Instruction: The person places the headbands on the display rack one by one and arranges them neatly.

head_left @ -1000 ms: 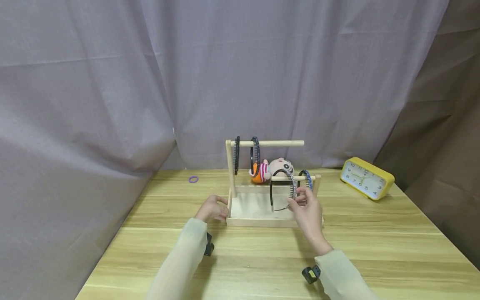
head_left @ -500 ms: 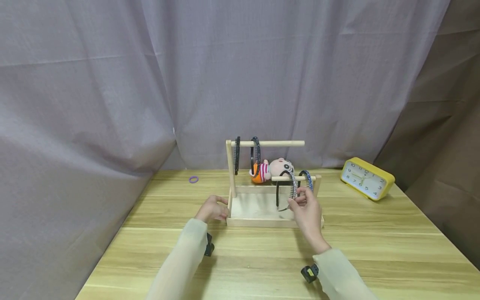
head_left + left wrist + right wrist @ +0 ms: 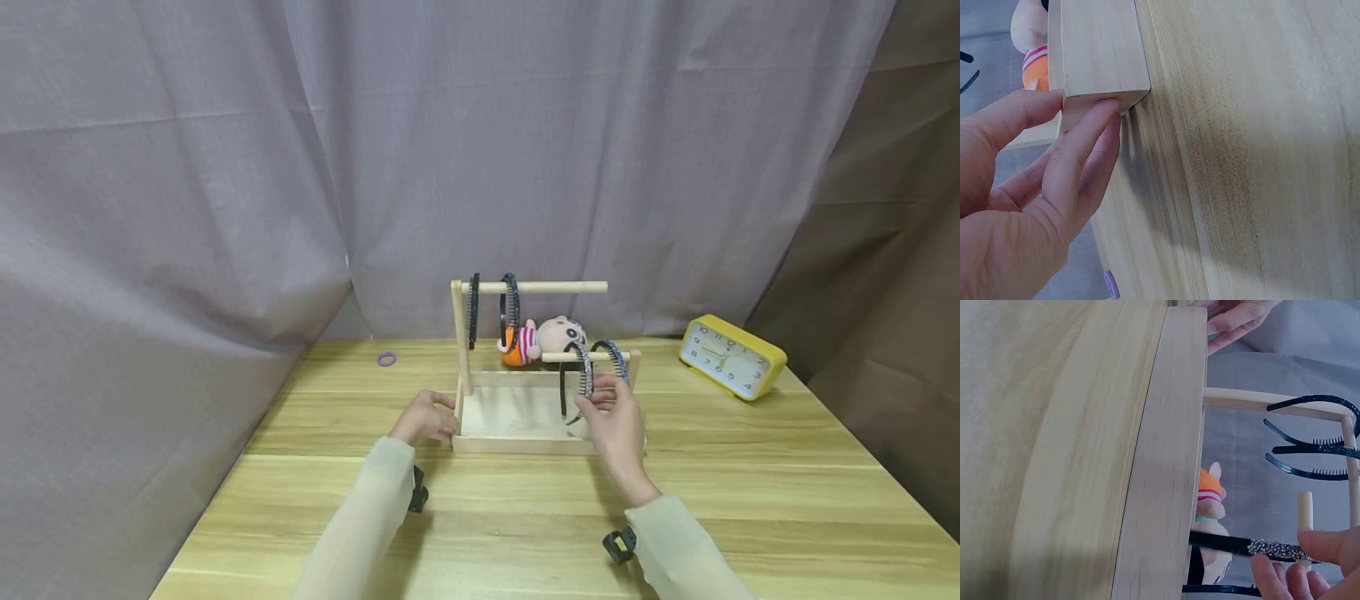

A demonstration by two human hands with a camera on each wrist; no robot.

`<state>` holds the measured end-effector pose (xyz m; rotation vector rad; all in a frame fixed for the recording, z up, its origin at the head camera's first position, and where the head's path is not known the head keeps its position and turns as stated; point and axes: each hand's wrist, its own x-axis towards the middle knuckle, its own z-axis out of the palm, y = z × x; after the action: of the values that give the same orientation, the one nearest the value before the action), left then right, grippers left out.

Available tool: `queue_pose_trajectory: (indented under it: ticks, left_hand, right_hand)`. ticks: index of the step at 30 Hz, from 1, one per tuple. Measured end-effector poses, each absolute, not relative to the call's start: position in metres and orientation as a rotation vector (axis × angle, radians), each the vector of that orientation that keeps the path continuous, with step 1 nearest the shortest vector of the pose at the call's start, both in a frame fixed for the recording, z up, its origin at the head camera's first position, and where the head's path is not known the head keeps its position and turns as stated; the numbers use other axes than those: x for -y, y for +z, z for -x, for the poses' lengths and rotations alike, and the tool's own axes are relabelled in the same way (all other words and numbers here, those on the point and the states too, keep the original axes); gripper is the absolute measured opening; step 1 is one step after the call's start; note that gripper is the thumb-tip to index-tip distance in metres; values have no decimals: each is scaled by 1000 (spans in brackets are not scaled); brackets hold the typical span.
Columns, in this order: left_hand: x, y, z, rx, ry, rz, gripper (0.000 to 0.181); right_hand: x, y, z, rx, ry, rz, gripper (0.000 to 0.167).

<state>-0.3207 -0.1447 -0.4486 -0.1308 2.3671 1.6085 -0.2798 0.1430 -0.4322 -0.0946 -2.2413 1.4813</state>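
Observation:
My right hand (image 3: 617,421) pinches a black toothed headband with silver sparkles (image 3: 584,367) between thumb and fingers. The headband loops around the lower wooden rod (image 3: 555,357) of a rack, its ends hanging over the tray. Farther right on this rod hangs a blue-sparkled headband (image 3: 617,358), partly hidden by my hand. My left hand (image 3: 426,417) holds the left front corner of the wooden rack (image 3: 525,446); in the left wrist view its thumb touches the top edge and its fingers the end face. Two black headbands, one plain-looking (image 3: 473,310) and one sparkly (image 3: 512,304), hang on the upper rod (image 3: 562,287).
Behind the rack lies a plush doll (image 3: 555,336) with a striped top and orange bottom. A yellow alarm clock (image 3: 731,358) stands at the right rear. To the left rear is a purple hair tie (image 3: 386,358). Grey curtain (image 3: 480,150) closes off the back.
The silver-sparkled headband has shifted and turned slightly to the right along the lower rod, its free end moving right. My left hand stays at the rack's corner.

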Motion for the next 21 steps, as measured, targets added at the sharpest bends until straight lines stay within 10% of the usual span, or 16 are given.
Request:
queue_pose_trajectory:
  ticks: [21]
  left_hand:
    - [150,-452,328,-2361,1669,135,46]
  right_hand:
    - [-160,-426,266,2267,1515,80,35]
